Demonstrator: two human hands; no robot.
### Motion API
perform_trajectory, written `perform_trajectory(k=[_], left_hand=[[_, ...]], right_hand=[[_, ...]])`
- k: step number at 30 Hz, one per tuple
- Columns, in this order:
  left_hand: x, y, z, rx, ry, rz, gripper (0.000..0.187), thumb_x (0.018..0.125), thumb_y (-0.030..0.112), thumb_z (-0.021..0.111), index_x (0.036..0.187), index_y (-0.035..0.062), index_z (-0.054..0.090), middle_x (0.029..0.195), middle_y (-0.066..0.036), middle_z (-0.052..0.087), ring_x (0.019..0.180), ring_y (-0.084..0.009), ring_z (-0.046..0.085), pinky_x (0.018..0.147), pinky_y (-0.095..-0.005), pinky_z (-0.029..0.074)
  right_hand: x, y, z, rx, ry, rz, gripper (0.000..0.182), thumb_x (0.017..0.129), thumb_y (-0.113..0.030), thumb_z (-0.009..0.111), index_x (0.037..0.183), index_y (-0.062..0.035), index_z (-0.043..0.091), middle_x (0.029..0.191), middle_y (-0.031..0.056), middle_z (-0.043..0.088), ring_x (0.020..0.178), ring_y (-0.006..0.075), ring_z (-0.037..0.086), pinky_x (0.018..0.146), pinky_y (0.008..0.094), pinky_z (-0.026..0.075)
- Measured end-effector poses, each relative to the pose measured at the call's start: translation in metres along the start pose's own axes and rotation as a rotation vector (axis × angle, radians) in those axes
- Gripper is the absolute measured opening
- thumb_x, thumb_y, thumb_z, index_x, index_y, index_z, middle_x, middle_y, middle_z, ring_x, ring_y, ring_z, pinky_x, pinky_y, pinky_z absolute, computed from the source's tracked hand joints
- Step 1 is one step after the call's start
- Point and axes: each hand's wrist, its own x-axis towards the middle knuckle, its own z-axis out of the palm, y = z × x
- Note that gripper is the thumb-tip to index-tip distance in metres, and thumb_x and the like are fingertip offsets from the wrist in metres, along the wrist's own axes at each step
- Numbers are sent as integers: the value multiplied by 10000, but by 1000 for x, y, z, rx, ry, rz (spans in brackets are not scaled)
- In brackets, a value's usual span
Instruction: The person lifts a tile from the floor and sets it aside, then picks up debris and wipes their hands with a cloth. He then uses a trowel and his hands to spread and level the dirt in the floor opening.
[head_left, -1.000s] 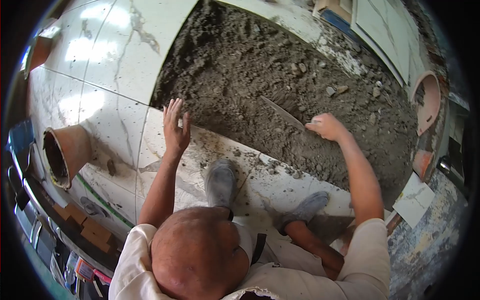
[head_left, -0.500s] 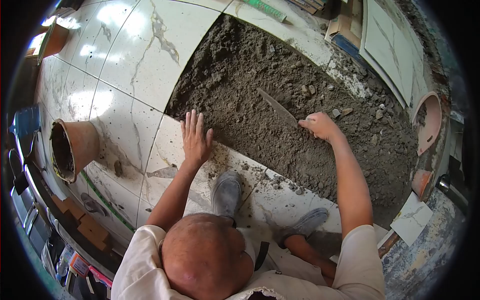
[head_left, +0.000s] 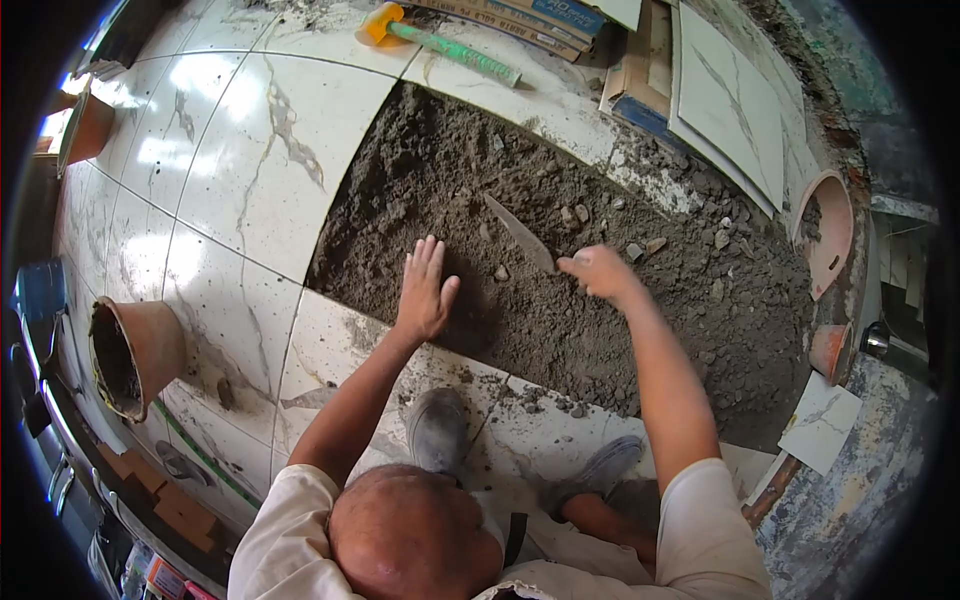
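My right hand (head_left: 600,277) is closed around the handle of a trowel (head_left: 521,235). Its long pointed blade lies low over the dark, crumbly mortar bed (head_left: 620,335), with the tip toward the far left. My left hand (head_left: 428,292) is flat and palm down at the near edge of the bed, fingers stretched forward, thumb a little apart, and holds nothing. Small stones (head_left: 570,216) lie in the loose mix beyond the trowel. Glossy white marbled tiles (head_left: 235,165) border the bed on the left and near sides.
A clay-coloured bucket (head_left: 150,345) lies tilted on the left tiles. Beyond the bed are a mallet (head_left: 455,52) with a green handle, and cardboard boxes (head_left: 500,28). Loose tiles (head_left: 735,110) lean at the far right, near a pinkish basin (head_left: 828,235). My shoes (head_left: 437,430) stand on the near tiles.
My left hand has moved forward and right, from the tile edge over the mortar. My right hand and the trowel have shifted slightly forward. The view has shifted, showing the mallet's head.
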Motion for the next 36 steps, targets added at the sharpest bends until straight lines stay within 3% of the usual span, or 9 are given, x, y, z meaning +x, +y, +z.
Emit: perform_trajectory(k=[8,12,17,22,24,27,33,34,36], left_hand=[[20,14,26,185,-146,111,648,993,362,454,1493,2,254,1567,-208,212,1470,-361,153,1195,-490,108],[22,3,18,166,-137,119,612,980,282,484,1486,7,276,1570,-196,214,1471,-352,154,1198,-482,117],[55,1,13,281,-72,125,632,954,243,518,1489,14,272,1571,-191,215,1472,-348,155,1201,-483,118],[91,-7,34,287,-20,128,640,947,272,518,1474,-5,283,1553,-196,249,1455,-354,201,1194,-495,142],[87,-9,31,348,-28,136,613,944,263,514,1460,-3,317,1534,-192,293,1445,-348,233,1193,-487,160],[78,-14,23,283,-10,178,544,938,196,529,1428,2,392,1504,-177,365,1433,-330,280,1186,-468,199],[81,-14,33,212,52,180,545,975,230,496,1447,0,351,1520,-189,326,1440,-342,254,1185,-490,184],[83,-8,36,196,39,190,545,975,230,496,1447,0,351,1520,-189,326,1440,-342,254,1185,-490,184],[93,0,42,272,95,166,557,978,244,497,1454,1,340,1532,-193,305,1448,-350,232,1181,-512,168]], right_hand=[[42,-106,57,668,148,-56,488,920,-452,625,803,21,608,659,87,612,532,156,578,514,332,482],[62,-92,73,746,201,-78,492,922,-454,621,816,26,601,647,81,598,518,154,577,492,313,481],[4,-51,90,1112,349,162,425,939,-429,604,827,-20,575,651,33,546,499,127,536,475,284,469],[28,-101,75,953,192,-15,453,927,-440,628,805,-8,571,641,45,563,498,130,549,465,290,463],[59,-114,69,890,169,-65,524,894,-485,645,800,29,599,653,98,612,503,166,592,476,317,482],[61,-106,63,848,259,-26,550,899,-512,624,845,35,622,647,99,618,505,198,604,487,333,492],[15,-55,89,961,402,144,526,907,-485,618,893,40,632,626,102,603,509,202,600,500,347,493],[11,-60,86,1004,370,123,516,906,-472,625,901,44,628,627,102,600,538,201,608,511,361,488],[39,-51,99,785,447,-210,509,902,-471,631,895,39,626,635,96,604,565,195,618,517,362,486]])
